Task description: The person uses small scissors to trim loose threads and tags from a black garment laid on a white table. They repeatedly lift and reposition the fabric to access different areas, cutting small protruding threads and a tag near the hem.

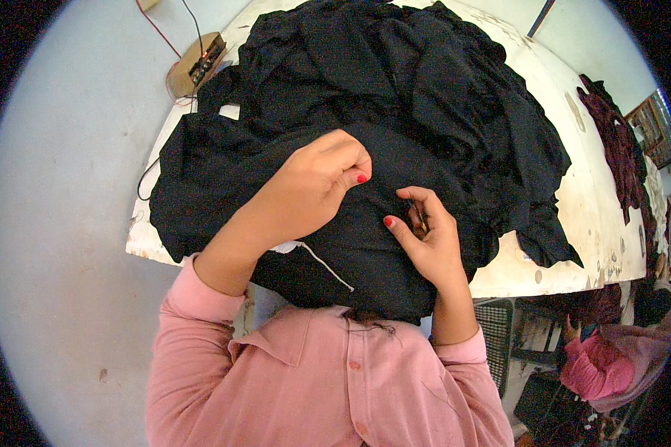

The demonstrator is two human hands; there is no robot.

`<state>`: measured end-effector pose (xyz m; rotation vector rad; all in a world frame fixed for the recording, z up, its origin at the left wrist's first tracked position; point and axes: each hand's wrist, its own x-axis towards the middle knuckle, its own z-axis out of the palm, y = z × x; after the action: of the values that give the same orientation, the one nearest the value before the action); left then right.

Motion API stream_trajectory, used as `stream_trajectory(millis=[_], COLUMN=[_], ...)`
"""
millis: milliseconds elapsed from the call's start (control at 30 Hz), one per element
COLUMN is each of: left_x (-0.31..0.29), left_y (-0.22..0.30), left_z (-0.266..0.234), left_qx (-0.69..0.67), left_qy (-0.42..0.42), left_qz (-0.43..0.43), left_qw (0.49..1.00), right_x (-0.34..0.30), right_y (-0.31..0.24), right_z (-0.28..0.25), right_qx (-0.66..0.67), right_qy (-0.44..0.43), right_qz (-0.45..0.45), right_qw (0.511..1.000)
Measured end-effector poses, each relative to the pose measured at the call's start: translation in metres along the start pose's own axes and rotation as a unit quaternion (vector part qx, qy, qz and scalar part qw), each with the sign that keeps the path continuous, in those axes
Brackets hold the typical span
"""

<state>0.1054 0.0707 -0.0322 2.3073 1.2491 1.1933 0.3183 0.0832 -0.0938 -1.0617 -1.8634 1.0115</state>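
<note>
A large heap of black cloth [440, 97] covers much of the table in front of me and hangs over its near edge toward my body. My left hand [328, 175] is closed over the middle of the cloth, thumb pressed against the curled fingers; what it pinches is hidden. To its right, my right hand [429, 238] has thumb and forefinger apart, while its other fingers curl round small thread snips [423, 222], mostly hidden in the palm. A white cord [324, 264] lies on the cloth below my left wrist.
The pale, stained table [529, 279] shows along the near right. A brown box [197, 63] with wires stands at its far left corner, by a plain wall [67, 223]. Dark maroon cloth [611, 141] lies at the far right. Another person in pink [600, 365] is at the lower right.
</note>
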Motion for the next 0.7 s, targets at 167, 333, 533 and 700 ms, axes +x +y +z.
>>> stream_trajectory(millis=[167,333,533,700], left_x=[0.004,0.008,0.011,0.009], left_y=[0.001,0.011,0.008,0.005], left_z=[0.010,0.016,0.023,0.023], left_qx=[-0.031,-0.082,-0.022,-0.038], left_qy=[0.035,0.040,0.079,0.086], left_qz=[-0.027,-0.117,-0.028,-0.051], left_qw=[0.999,0.989,0.996,0.994], right_x=[0.000,-0.001,0.003,0.006], right_y=[-0.009,-0.016,-0.046,-0.049], right_z=[-0.005,-0.004,-0.004,0.000], right_qx=[-0.045,-0.078,-0.162,-0.198], right_qy=[-0.029,-0.017,-0.017,-0.015], right_qz=[-0.005,-0.104,-0.106,-0.126], right_qw=[0.999,0.991,0.981,0.972])
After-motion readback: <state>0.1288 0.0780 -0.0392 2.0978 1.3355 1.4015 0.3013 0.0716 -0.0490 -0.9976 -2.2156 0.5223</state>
